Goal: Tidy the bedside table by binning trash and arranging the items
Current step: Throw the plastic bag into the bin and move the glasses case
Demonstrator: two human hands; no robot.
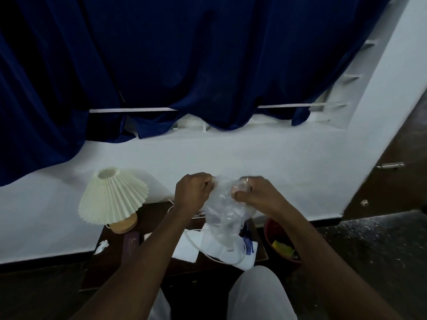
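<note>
Dark blue curtain (184, 54) fills the top, hanging over a white wall (254, 153) w/ dim light, so detail is soft. Below it is the bedside table (157, 218), dark wood, set against the wall, w/ my knee (256, 294) in pale trousers just in front.

Pleated cream lamp (113, 195) stands at the table's back left corner, upright, out of the way, prob where it belongs. Red bin (270, 227) sits on the floor just beside the table's right edge, close enough to drop stuff straight in; yellow scrap (282, 247) is in it already.

Clear plastic bag (224, 209) is the thing in hand. I've got it lifted above the table's right half, near the bin, hanging down btwn both hands. My left hand (191, 190) has fingers curled tight, pinching the bag's top edge. My right hand (251, 192) does the same on the other side, thumb & fingers clamped on the film. Held that way prob to bunch it up or pull it open before binning; can't tell which.

Under the bag lie white papers (191, 248) w/ a thin cord across them, touching a blue item (248, 244), too blurred to name. Purple box (130, 248) lies just in front of the lamp base. Crumpled tissue (101, 247) sits at the table's left edge, not yet binned.
</note>
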